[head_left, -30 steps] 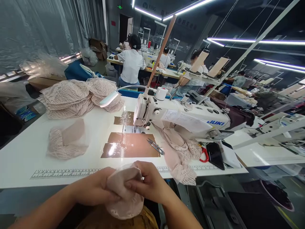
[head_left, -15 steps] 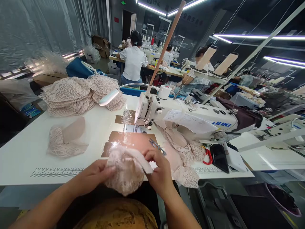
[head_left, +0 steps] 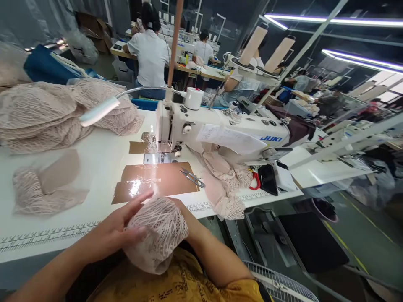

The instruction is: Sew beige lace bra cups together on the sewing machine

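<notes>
A beige lace piece, rounded like a cup and partly sheer, is held up between my hands in front of the table edge. My left hand grips its left side, thumb across the front and fingers at the back. On the other side, my right hand holds it from behind; the lace hides most of those fingers. Just beyond are the brown taped patch on the table and a pair of thread snips. The white sewing machine stands behind them, its needle area over a metal plate.
Stacked lace pieces lie at the left back, with a single lace piece nearer. More beige fabric, red-handled scissors and a phone are at right. A lamp overhangs the table. Another person sits ahead.
The lace piece has turned, showing its rounded lace face, and come lower towards my body. My right hand has gone from pinching its pale edge to behind it. The view has swung right and down.
</notes>
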{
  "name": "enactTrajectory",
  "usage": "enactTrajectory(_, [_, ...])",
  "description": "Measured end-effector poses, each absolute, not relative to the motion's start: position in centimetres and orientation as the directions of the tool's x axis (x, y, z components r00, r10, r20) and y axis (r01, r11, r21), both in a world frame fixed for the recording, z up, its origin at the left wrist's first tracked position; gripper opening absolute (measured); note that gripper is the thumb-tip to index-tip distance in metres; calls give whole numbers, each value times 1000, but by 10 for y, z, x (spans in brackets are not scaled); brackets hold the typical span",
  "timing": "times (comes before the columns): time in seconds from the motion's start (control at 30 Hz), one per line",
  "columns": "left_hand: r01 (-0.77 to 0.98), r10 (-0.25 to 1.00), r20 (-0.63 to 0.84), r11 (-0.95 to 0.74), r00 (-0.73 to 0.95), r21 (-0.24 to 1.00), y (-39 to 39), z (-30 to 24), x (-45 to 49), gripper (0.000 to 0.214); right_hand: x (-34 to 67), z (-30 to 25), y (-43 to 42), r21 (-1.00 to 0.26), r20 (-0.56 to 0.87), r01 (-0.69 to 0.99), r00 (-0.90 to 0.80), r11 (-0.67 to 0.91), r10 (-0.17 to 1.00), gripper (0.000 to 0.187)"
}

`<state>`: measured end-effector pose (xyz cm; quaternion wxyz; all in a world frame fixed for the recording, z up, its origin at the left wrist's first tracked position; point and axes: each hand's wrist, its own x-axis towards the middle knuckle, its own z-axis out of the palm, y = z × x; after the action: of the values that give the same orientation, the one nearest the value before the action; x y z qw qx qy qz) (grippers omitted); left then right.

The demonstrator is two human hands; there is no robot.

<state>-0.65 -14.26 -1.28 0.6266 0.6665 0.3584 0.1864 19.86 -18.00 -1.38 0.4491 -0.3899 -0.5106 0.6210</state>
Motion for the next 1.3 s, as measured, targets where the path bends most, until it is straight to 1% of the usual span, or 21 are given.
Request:
enactTrajectory(0.07, [230,626,-284,169,726,958,-140,-15,-6,66,198,-19,-179,-963,-22,-255,-242,-85,970,35])
enactTrajectory(0.13, [240,559,-323,218,764,946,-137,-22,-10,52,199,-25,-178,-942,-40,-325,-145,-85,989,41])
enactTrajectory(0.17, [239,551,-323,221,770,946,-135,-27,-12,47,199,-28,-178,-936,-48,-344,-97,-79,994,42])
enactTrajectory(0.2, [228,562,-310,214,767,950,-133,-32,-15,43,199,-30,-178,-932,-53,-355,-56,-70,997,42])
enactTrajectory(0.3, [162,666,-252,196,702,967,-128,-46,-21,35,201,-31,-177,-929,-49,-369,36,-32,998,39])
enactTrajectory(0.37, [118,708,-252,233,660,965,-127,-52,-22,34,202,-28,-175,-931,-54,-364,106,-12,993,38])
enactTrajectory(0.47, [43,732,-303,351,611,935,-130,-49,-16,35,204,-25,-171,-939,-46,-342,182,19,982,38])
enactTrajectory(0.53, [-5,730,-332,418,597,909,-135,-41,-7,37,204,-27,-168,-950,-25,-309,230,48,973,47])
enactTrajectory(0.6, [-22,708,-344,453,617,891,-139,-33,2,46,203,-31,-164,-962,-17,-266,293,64,956,54])
enactTrajectory(0.63, [-12,698,-344,451,628,893,-141,-29,6,50,202,-33,-163,-966,-19,-251,327,67,945,53])
enactTrajectory(0.7, [8,706,-331,419,626,908,-144,-25,13,52,203,-39,-162,-972,-12,-223,373,77,928,42])
enactTrajectory(0.77, [6,740,-313,385,596,923,-146,-22,16,48,206,-44,-162,-982,26,-170,327,86,945,31])
enactTrajectory(0.8, [-5,758,-301,372,579,928,-147,-22,16,46,209,-45,-163,-988,42,-135,274,82,961,30])
enactTrajectory(0.83, [-18,775,-286,357,563,934,-148,-21,16,45,211,-45,-163,-992,42,-105,211,65,977,33])
enactTrajectory(0.93, [-15,816,-239,290,526,957,-148,-19,14,42,219,-41,-166,-997,-18,-75,87,-11,996,58])
enactTrajectory(0.97, [3,820,-223,261,527,965,-148,-18,13,41,221,-39,-167,-997,-40,-61,57,-37,998,60])
enactTrajectory(1.07, [46,809,-174,179,561,983,-144,-19,8,36,221,-32,-169,-997,-77,-32,9,-77,997,43])
enactTrajectory(1.13, [70,797,-180,172,576,983,-141,-22,3,24,220,-30,-170,-991,-87,-107,53,-81,995,36])
enactTrajectory(1.2, [57,800,-231,240,553,969,-138,-27,-4,12,220,-31,-170,-970,-89,-235,143,-53,986,36])
enactTrajectory(1.23, [18,807,-266,303,528,953,-137,-30,-7,10,220,-32,-170,-957,-95,-287,176,-41,980,37])
enactTrajectory(1.3, [-135,811,-330,441,483,887,-138,-33,-11,12,218,-34,-170,-933,-106,-360,217,-22,970,38])
